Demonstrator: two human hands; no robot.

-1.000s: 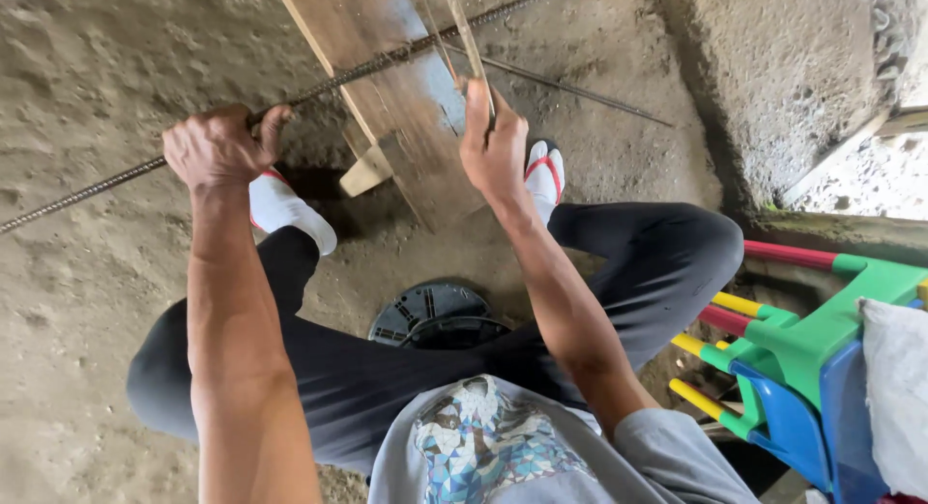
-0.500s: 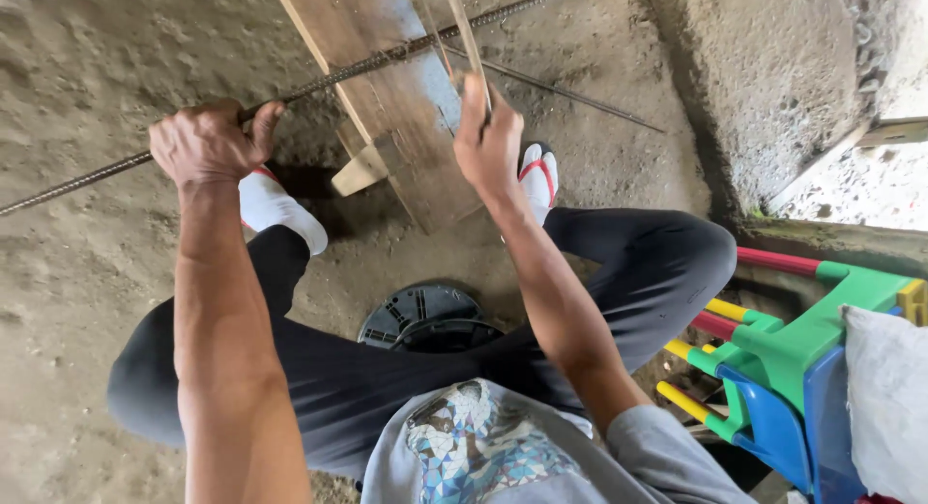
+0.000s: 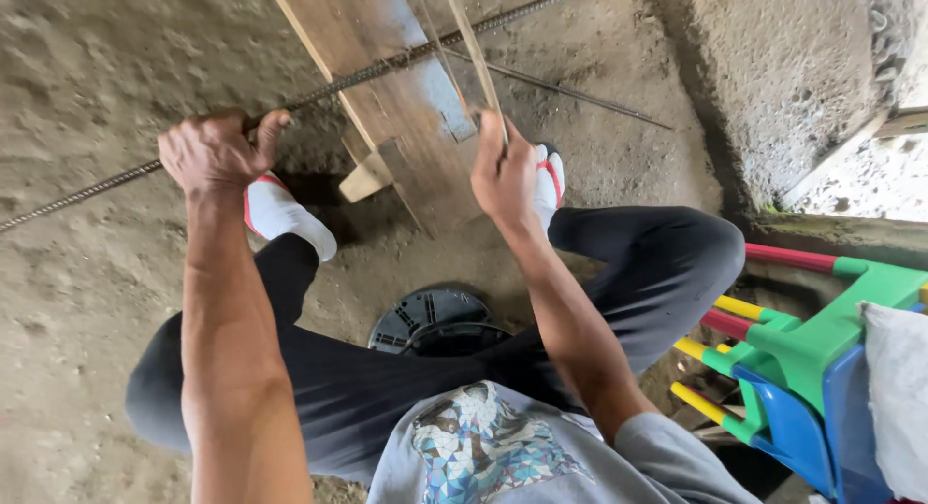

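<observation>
My left hand [image 3: 215, 152] is closed around a long ribbed steel rod [image 3: 377, 67] that runs from the left edge up to the top right, lying across a wooden plank [image 3: 387, 88]. My right hand [image 3: 505, 169] grips the handle of a thin saw-like tool [image 3: 471, 42] whose narrow frame slants up over the plank and meets the rod there. I sit low with black trousers, and my feet in white socks and red-strapped sandals rest beside the plank.
A second thin rod [image 3: 570, 92] lies on the dirt floor right of the plank. A black round plastic base [image 3: 432, 319] sits between my legs. Coloured plastic furniture [image 3: 802, 349] and a white sack [image 3: 894, 388] stand at the right, below a rough concrete wall [image 3: 783, 69].
My right hand has drawn back toward me along the plank, pulling the thin tool with it. My left hand keeps its grip on the rod.
</observation>
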